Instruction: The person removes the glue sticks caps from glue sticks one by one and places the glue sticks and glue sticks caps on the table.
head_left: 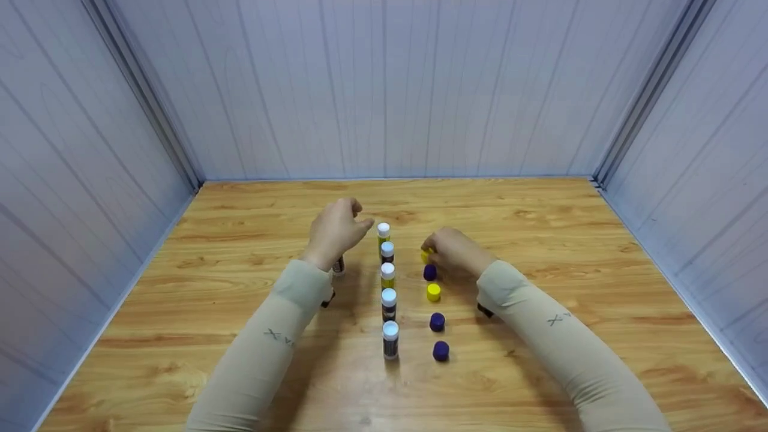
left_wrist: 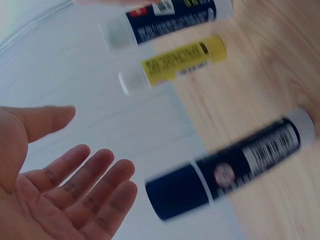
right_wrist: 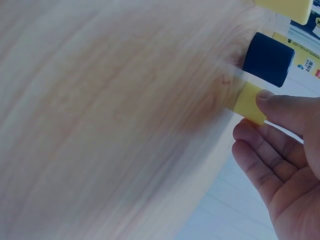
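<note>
Between thumb and fingertips, my right hand point(head_left: 459, 249) pinches a yellow cap point(right_wrist: 248, 104) at the far end of a row of caps. Beside it sits a dark blue cap point(right_wrist: 269, 59). My left hand point(head_left: 337, 233) hovers left of the glue sticks, fingers loosely spread and holding nothing. Near its wrist stands a dark blue glue stick point(left_wrist: 235, 167) with its cap on, partly hidden by the arm in the head view. Several uncapped glue sticks with white tops stand in a line, among them a yellow one point(left_wrist: 180, 60) and a dark blue one point(head_left: 390, 341) nearest me.
Another yellow cap point(head_left: 434, 293) and two more dark blue caps, one nearest me point(head_left: 441, 351), continue the row right of the sticks. Pale panels wall the wooden table point(head_left: 570, 240) at the back and both sides.
</note>
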Tool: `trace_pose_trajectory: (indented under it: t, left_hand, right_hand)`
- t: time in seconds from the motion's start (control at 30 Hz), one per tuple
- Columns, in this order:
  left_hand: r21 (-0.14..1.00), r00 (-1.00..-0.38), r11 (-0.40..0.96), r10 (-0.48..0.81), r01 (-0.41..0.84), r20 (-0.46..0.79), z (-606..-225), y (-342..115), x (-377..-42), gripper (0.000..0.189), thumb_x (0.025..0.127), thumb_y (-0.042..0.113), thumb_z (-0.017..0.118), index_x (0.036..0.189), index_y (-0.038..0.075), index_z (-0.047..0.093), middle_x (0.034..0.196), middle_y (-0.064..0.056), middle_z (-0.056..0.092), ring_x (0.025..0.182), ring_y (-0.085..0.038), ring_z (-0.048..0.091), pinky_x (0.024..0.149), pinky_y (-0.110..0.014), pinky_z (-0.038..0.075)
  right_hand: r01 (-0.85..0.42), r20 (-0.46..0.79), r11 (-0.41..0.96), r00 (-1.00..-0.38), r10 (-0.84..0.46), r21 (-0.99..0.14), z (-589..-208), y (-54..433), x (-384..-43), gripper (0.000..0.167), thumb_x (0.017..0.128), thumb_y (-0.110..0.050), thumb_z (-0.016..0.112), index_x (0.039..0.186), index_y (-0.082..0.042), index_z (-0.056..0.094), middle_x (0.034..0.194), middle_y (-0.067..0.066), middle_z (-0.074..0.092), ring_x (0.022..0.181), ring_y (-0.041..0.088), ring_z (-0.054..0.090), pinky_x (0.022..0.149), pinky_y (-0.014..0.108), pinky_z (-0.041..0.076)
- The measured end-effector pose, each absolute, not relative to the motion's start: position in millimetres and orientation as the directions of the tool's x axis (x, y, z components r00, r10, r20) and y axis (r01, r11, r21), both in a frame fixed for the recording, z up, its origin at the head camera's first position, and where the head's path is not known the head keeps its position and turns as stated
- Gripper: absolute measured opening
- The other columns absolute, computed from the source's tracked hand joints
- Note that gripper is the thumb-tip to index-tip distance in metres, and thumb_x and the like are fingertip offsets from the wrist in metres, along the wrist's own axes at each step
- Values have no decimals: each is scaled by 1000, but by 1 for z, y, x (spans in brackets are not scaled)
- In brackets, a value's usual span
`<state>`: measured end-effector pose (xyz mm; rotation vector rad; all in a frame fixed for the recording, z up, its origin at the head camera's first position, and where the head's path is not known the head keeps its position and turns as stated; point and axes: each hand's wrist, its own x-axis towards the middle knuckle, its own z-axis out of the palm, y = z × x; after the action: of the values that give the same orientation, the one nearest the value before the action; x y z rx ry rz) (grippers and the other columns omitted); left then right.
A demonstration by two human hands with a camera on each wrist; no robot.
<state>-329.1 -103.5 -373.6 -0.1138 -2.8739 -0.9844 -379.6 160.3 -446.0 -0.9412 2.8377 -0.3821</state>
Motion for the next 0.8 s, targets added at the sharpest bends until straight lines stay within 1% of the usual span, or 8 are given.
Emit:
trace_pose_trajectory:
  t: [0.1, 0.23, 0.4, 0.57, 0.7, 0.8]
  left_hand:
    - [620, -995, 780, 41, 85, 86, -376, -115, -327, 53, 102, 35, 75, 139, -2, 66, 140, -21, 70, 123, -37, 71, 103, -55, 58]
    - [621, -998, 782, 50, 59, 32, -380, -129, -325, 65, 99, 39, 80, 145, -3, 61, 146, -22, 66, 130, -39, 67, 108, -56, 55]
    - [608, -998, 793, 57, 31, -23, -387, -144, -321, 74, 93, 38, 87, 148, -2, 56, 144, -22, 66, 128, -38, 66, 108, -56, 55]
    - [573, -996, 819, 74, 31, -52, -396, -155, -317, 76, 91, 35, 89, 148, -3, 56, 139, -22, 69, 124, -38, 69, 106, -55, 56]
    - [576, -995, 817, 78, 24, -68, -407, -161, -315, 69, 90, 31, 89, 142, -4, 60, 135, -22, 71, 122, -39, 70, 106, -55, 57]
    - [585, -994, 811, 73, 13, -79, -413, -165, -314, 60, 90, 28, 89, 134, -3, 63, 127, -20, 72, 114, -37, 70, 101, -54, 58]
  right_hand:
    - [-555, -53, 780, -804, -592, -290, -446, 161, -380, 28, 104, -5, 69, 130, 4, 76, 125, 20, 78, 115, 33, 75, 100, 47, 62]
    - [-545, -61, 784, -808, -585, -297, -447, 161, -380, 29, 104, -5, 68, 131, 3, 76, 125, 20, 79, 114, 32, 75, 100, 47, 62]
    - [-538, -66, 786, -811, -581, -303, -447, 161, -380, 29, 104, -5, 68, 131, 3, 75, 126, 20, 78, 116, 33, 74, 102, 47, 61]
    - [-526, -69, 791, -818, -571, -312, -447, 162, -380, 30, 104, -4, 67, 132, 3, 75, 126, 20, 78, 117, 34, 74, 103, 48, 60]
    - [-543, -51, 785, -812, -581, -298, -447, 162, -380, 29, 103, -4, 67, 131, 3, 75, 126, 20, 78, 116, 34, 73, 102, 48, 60]
    - [-546, -51, 786, -812, -582, -290, -446, 161, -379, 30, 104, -4, 67, 132, 3, 75, 127, 20, 78, 117, 34, 73, 103, 48, 60]
